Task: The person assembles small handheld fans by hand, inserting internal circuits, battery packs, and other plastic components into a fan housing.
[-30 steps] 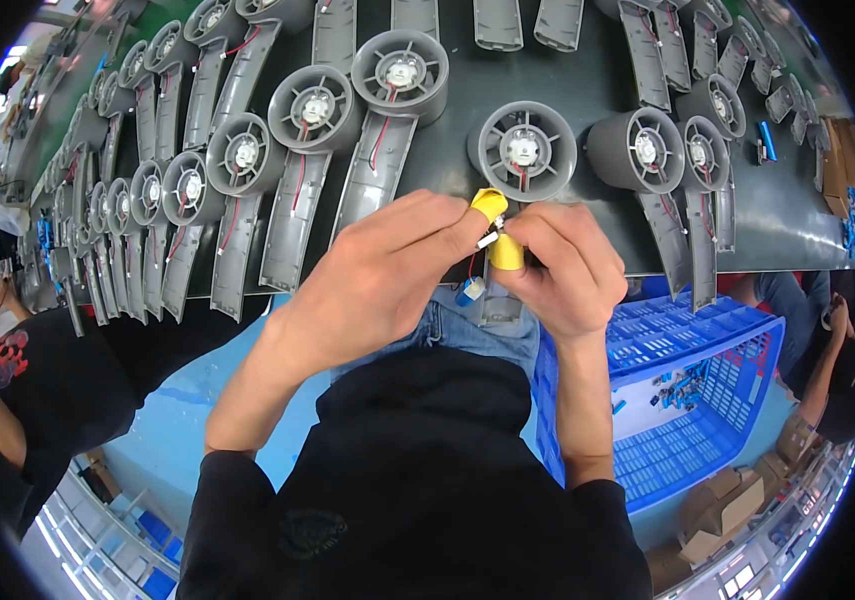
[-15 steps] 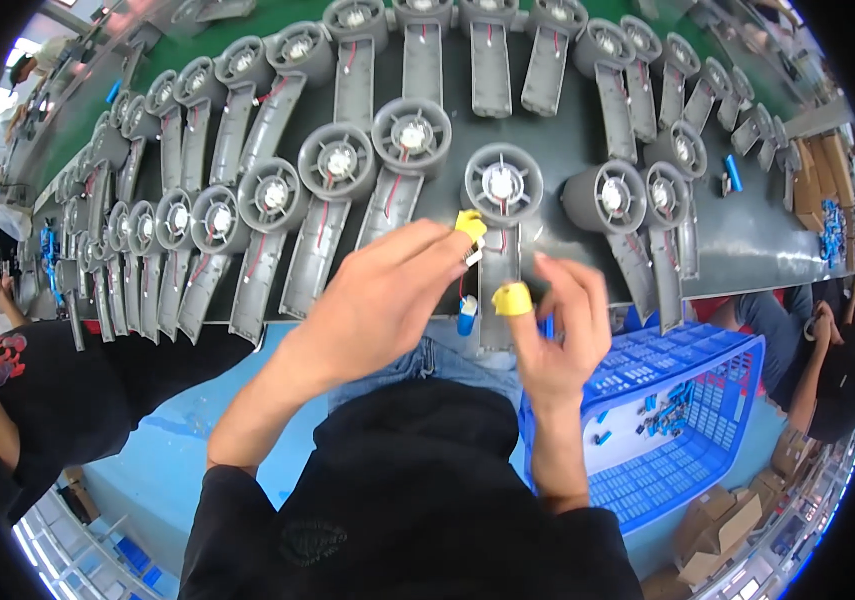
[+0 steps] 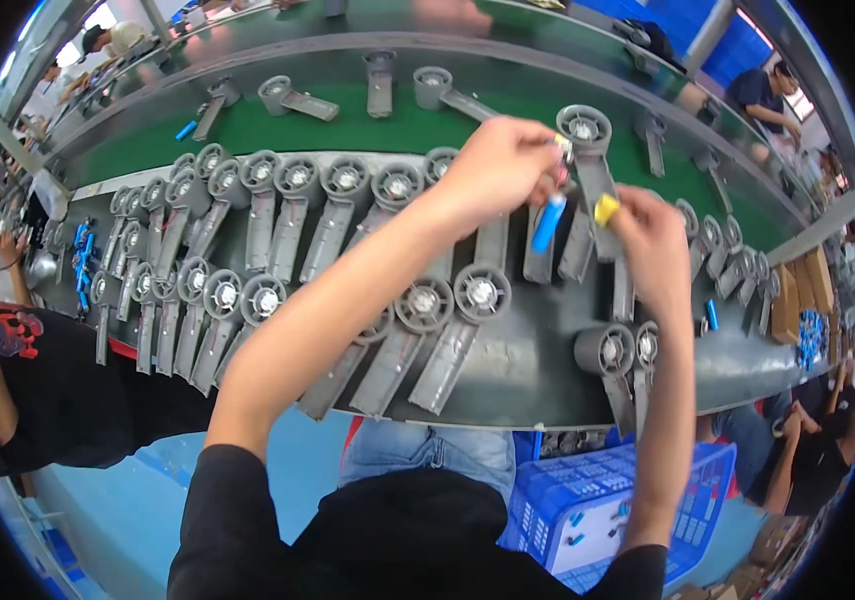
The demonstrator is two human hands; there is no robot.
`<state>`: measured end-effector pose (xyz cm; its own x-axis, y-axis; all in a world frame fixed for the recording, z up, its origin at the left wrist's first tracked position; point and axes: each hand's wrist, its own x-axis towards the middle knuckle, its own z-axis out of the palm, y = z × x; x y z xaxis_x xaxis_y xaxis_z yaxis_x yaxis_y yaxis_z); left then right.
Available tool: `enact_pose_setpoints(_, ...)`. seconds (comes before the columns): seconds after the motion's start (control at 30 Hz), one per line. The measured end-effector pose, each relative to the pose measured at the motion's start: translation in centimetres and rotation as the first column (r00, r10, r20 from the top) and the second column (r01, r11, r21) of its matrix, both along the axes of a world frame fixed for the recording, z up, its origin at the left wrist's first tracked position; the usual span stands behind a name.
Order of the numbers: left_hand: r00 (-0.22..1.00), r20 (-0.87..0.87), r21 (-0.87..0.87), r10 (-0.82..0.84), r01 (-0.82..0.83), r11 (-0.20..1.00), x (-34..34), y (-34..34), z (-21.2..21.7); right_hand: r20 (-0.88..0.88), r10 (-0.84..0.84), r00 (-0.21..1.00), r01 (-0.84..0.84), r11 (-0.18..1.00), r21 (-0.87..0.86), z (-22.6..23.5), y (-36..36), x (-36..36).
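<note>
My left hand point(image 3: 507, 170) reaches far forward, its fingers closed at a small part with wires. From these fingertips a blue cylindrical battery point(image 3: 547, 224) hangs beside a grey fan housing point(image 3: 584, 124). The housing is a round shell with spokes and a long trough-like handle. My right hand point(image 3: 652, 240), a yellow cover point(image 3: 605, 209) on one digit, is closed at the edge of that handle. Both hands are over the far side of the table, near the green belt. The small part in my left fingertips is too blurred to make out.
Rows of similar grey fan housings point(image 3: 345, 178) cover the dark table. More lie on the green belt point(image 3: 347, 135) beyond. A blue crate point(image 3: 567, 490) with blue cells stands below the near edge. Cardboard boxes point(image 3: 807, 285) are at the right. Other people sit at both sides.
Both hands have moved forward and to the right, away from the near table edge. The housing in front of me and the blue battery have moved with them. The view has tilted up.
</note>
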<state>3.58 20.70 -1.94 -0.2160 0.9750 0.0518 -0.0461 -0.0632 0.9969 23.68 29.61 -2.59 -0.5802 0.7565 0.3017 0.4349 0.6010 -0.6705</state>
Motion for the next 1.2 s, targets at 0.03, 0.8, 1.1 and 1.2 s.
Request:
enact_pose_setpoints(0.03,0.999,0.023,-0.061,0.049,-0.048,0.997,-1.1,2.8,0.3,0.023,-0.055,0.998,0.056,0.998,-0.014,0.3,2.6,-1.9)
enact_pose_setpoints(0.8,-0.155,-0.924,0.324,0.349,-0.802,0.502,-36.9,-5.6,-8.4,0.157,-0.102,0.982,0.089,0.992,0.086,0.9,14.0,-1.9)
enact_pose_setpoints(1.1,0.524,-0.659,0.306,0.540,-0.468,0.829,-15.7,-13.5,3.1,0.403,-0.437,0.804,0.462,0.886,0.038,1.5,7.6,22.4)
enact_pose_setpoints(1.2,0.396,-0.803,0.356,0.445,-0.280,0.892,-4.2,-16.0,3.8,0.313,-0.524,0.792,0.499,0.851,0.163,-3.7,7.9,26.2)
